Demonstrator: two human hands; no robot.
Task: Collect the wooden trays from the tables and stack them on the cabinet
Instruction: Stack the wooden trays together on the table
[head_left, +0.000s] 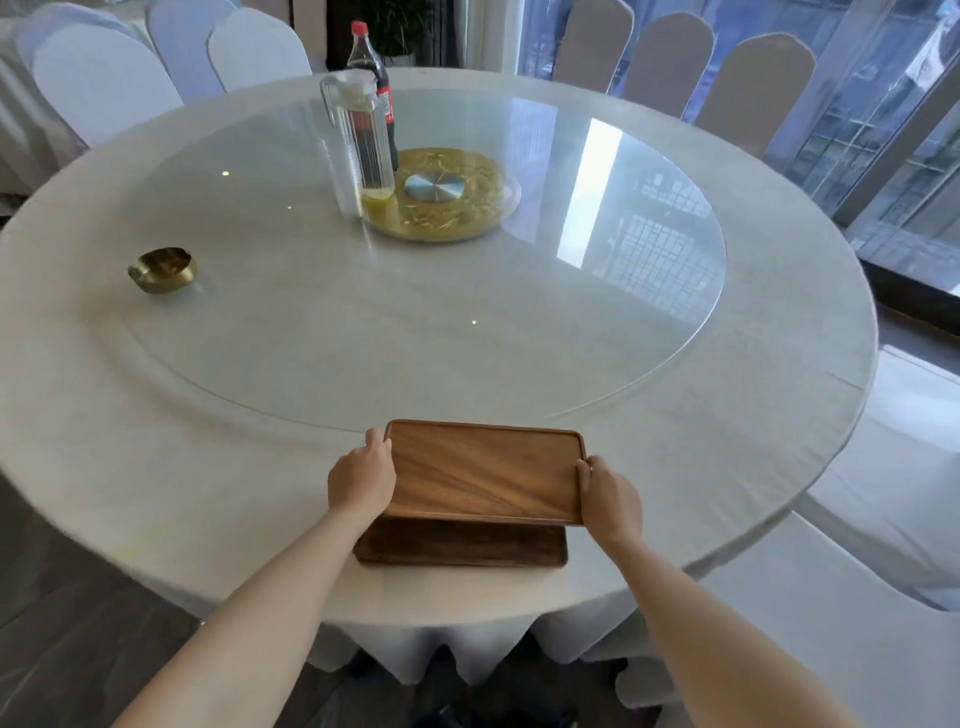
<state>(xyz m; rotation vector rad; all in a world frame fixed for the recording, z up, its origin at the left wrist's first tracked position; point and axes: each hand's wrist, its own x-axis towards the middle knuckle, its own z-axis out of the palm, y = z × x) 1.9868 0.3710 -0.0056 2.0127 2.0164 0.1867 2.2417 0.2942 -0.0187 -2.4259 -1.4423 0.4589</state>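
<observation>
Both hands grip one wooden tray (485, 473) by its short ends: the left hand (361, 480) is closed over the left edge, fingers curled under and thumb up by the far left corner, and the right hand (609, 496) is clamped on the right edge, thumb on the rim. This lighter tray is held tilted, its far edge lower toward the tabletop and its near edge raised, above a second, darker wooden tray (460, 543) that lies flat on the near edge of the round table (156, 467). Whether the two trays touch anywhere cannot be told, since the upper one hides most of the lower. A pale cloth covers the table and hangs in folds at the near side. A large glass turntable (597, 322) sits on the table's middle, its near rim just beyond the held tray. At the turntable's far centre is a gold patterned disc (467, 208) with a silver hub. A clear ribbed pitcher (363, 140) with a little yellow liquid at the bottom stands at the disc's left edge, and a cola bottle (371, 67) with a red cap stands just behind it. A small brass bowl (162, 269) rests on the left part of the table, at the turntable's rim. White-covered chairs (104, 78) ring the far side, and tall windows (883, 130) fill the far right.
</observation>
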